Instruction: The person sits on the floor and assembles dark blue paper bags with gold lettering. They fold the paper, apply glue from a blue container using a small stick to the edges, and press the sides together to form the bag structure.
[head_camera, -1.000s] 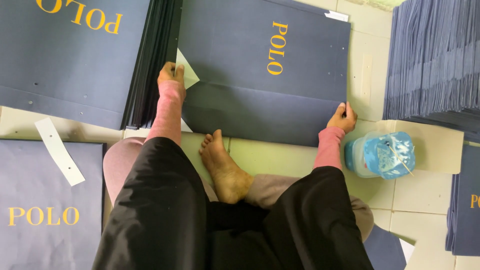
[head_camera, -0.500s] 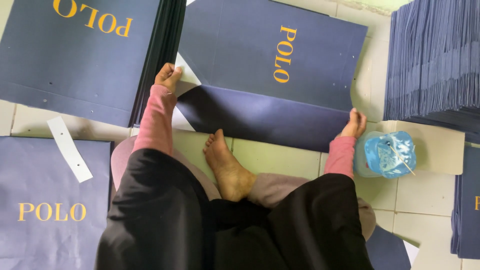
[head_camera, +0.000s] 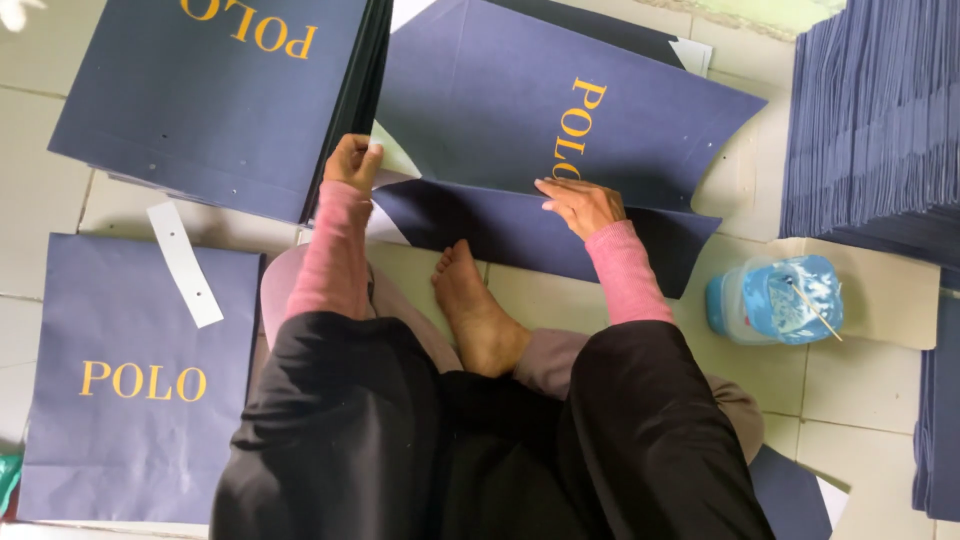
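— Hands first: how do they sit?

— Left hand (head_camera: 352, 162) is curled, fingers pinched on the near left corner of the navy paper sheet (head_camera: 540, 120) lying on the tiled floor (head_camera: 40, 130). Right hand (head_camera: 582, 204) lies flat, fingers spread, pressing the sheet's folded flap (head_camera: 520, 232).

— Arms?

— Both stretched forward in pink sleeves, well apart, a bare foot (head_camera: 476, 310) between them.

— Nearby?

— A blue plastic jar (head_camera: 775, 298) just right of the flap.

Only one view here, from the seated person's head, looking almost straight down and close over the lap. Both hands, left hand (head_camera: 352, 162) and right hand (head_camera: 583, 203), fall mid-frame, floor (head_camera: 40, 140) spreading all around them.
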